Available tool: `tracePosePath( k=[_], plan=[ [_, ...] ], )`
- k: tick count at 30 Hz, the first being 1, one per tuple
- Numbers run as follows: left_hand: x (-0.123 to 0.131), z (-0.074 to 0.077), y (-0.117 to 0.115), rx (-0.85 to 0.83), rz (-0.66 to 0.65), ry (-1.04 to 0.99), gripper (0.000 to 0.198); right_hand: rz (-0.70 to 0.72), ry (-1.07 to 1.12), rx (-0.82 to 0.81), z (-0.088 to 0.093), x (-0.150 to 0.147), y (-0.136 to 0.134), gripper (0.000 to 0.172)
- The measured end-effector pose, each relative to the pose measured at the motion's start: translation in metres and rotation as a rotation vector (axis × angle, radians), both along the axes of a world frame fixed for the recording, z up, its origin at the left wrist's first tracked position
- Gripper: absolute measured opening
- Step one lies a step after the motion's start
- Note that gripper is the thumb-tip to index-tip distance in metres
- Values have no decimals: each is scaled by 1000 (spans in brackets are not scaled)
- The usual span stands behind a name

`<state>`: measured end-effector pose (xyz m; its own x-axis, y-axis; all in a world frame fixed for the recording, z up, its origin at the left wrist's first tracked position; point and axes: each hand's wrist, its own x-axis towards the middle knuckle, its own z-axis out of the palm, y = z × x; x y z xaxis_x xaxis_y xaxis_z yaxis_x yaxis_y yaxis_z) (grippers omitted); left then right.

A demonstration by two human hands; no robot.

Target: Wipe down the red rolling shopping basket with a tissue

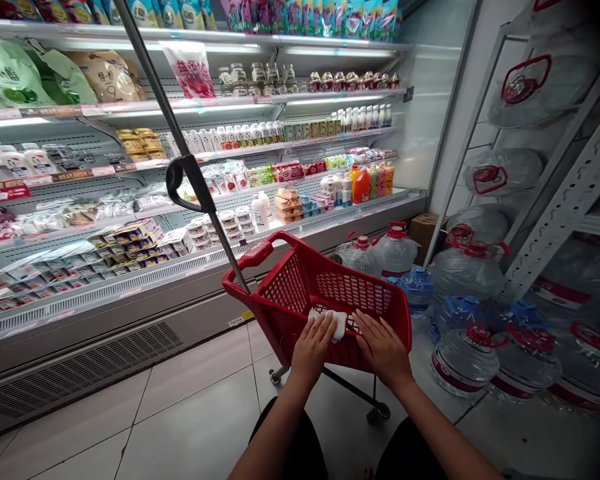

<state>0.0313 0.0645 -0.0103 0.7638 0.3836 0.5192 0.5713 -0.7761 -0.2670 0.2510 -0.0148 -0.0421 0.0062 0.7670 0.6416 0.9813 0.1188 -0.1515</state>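
A red plastic shopping basket on wheels stands on the tiled floor in front of me. My left hand presses a white cloth against the basket's near wall, fingers closed over it. My right hand lies flat on the same wall just to the right, fingers stretched out and holding nothing. The basket's grey pull handle rises up to the left, ending in a black grip loop.
A long refrigerated shelf unit with dairy, drinks and packets runs along the left and back. Large water jugs with red caps crowd the floor and a metal rack on the right. A cardboard box sits in the corner.
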Motion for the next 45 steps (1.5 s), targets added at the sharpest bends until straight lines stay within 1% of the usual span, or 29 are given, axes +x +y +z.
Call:
tracePosePath(
  k=[2,4,6,8,13,15,17,20,22,23,25,27,29,31,32,33,35,38,40,42,43,45],
  plan=[
    [-4,4,5,-10,18,-11,70,14,-5,11,4,4,-3,62],
    [-6,7,8,-18,66,-21,69,18,-18,6,7,5,-5,65],
    [-5,8,11,-20,105,-26,70,7,-29,-1,6,3,-10,68],
    [-2,8,12,-23,117,-32,72,-30,-23,9,0,0,-17,71],
    [4,7,15,-34,104,-85,72,-116,-1,14,-23,-4,-35,76],
    [12,3,10,-31,111,-91,69,-128,-8,5,-27,-5,-36,77],
    [24,-5,0,-28,108,-80,66,-136,-19,11,-27,-6,-34,79],
    [46,-19,-18,-21,61,-36,64,-142,-21,24,-25,-6,-34,79],
    [53,-23,-23,-14,6,2,64,-141,-17,17,-24,-4,-35,79],
    [51,-21,-21,-11,-20,19,64,-140,-19,9,-24,-2,-36,78],
    [38,-13,-9,-5,-45,37,65,-132,-28,-3,-25,2,-37,77],
    [15,1,10,6,-2,20,65,-121,-36,-6,-27,6,-37,76],
    [-10,13,29,15,70,-13,64,-115,-34,-3,-30,8,-34,76],
    [-25,19,40,26,135,-52,64,-119,-25,3,-33,6,-31,76],
    [-27,19,42,31,159,-73,64,-123,-21,8,-34,4,-30,76],
    [-25,17,40,32,173,-92,63,-125,-16,13,-34,2,-28,77],
    [-9,6,28,27,173,-116,61,-128,-6,22,-33,-3,-27,78],
    [26,-12,3,7,111,-98,58,-120,2,22,-30,-7,-28,79],
    [41,-18,-6,-3,59,-71,58,-106,-2,16,-29,-6,-31,78],
    [40,-15,-4,-8,10,-37,58,-92,-15,5,-29,-3,-33,77],
    [33,-11,2,-9,-7,-23,57,-88,-22,-4,-29,-1,-34,77],
    [10,2,19,-6,-14,-13,53,-82,-36,-16,-30,3,-36,77]
  ],
)
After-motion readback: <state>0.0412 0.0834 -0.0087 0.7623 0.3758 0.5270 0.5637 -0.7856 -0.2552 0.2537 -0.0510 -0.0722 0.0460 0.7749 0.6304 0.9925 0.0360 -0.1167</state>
